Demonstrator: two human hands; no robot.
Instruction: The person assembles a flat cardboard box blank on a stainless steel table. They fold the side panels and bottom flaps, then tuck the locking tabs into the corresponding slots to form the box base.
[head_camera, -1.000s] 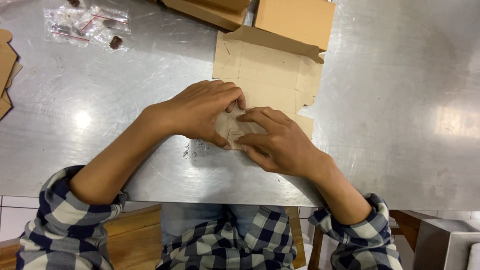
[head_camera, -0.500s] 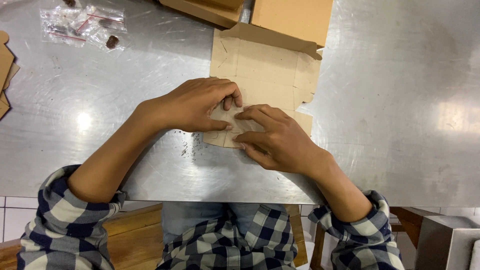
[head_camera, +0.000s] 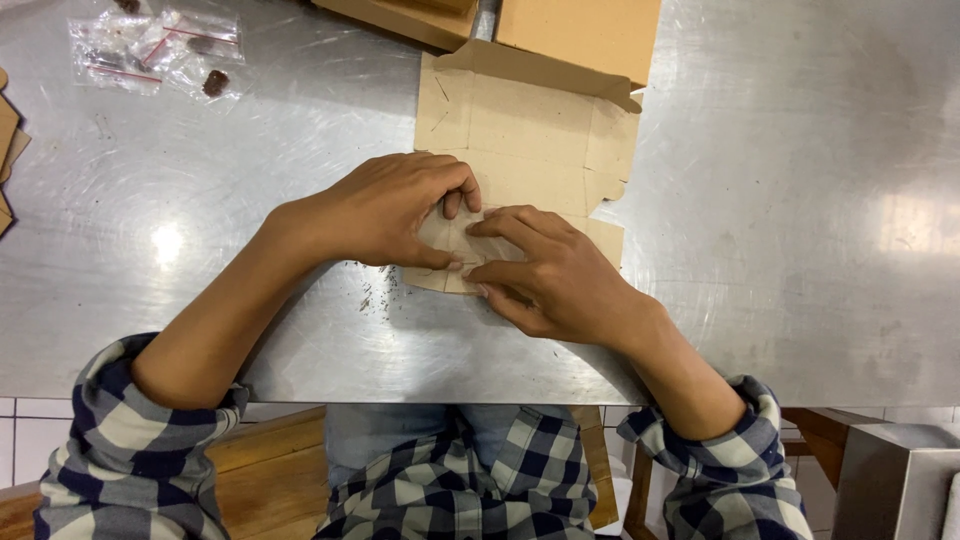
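Note:
A flat brown cardboard box blank (head_camera: 520, 130) lies on a steel table (head_camera: 780, 230), its near edge under both my hands. My left hand (head_camera: 385, 210) presses down on the near flap of the cardboard, fingers curled over it. My right hand (head_camera: 555, 270) lies beside it, fingertips pinching the same folded flap (head_camera: 450, 240). The two hands touch at the fingertips. The flap's fold is mostly hidden beneath the fingers.
Several small clear plastic bags (head_camera: 150, 50) with dark bits lie at the far left. More brown cardboard pieces (head_camera: 590, 30) sit at the table's far edge, and others (head_camera: 8, 150) at the left edge. Small crumbs (head_camera: 372, 295) lie by my left hand.
Both hands have flattened the near flap against the cardboard. The fingers shifted slightly along the fold, and the cardboard lies flatter than before.

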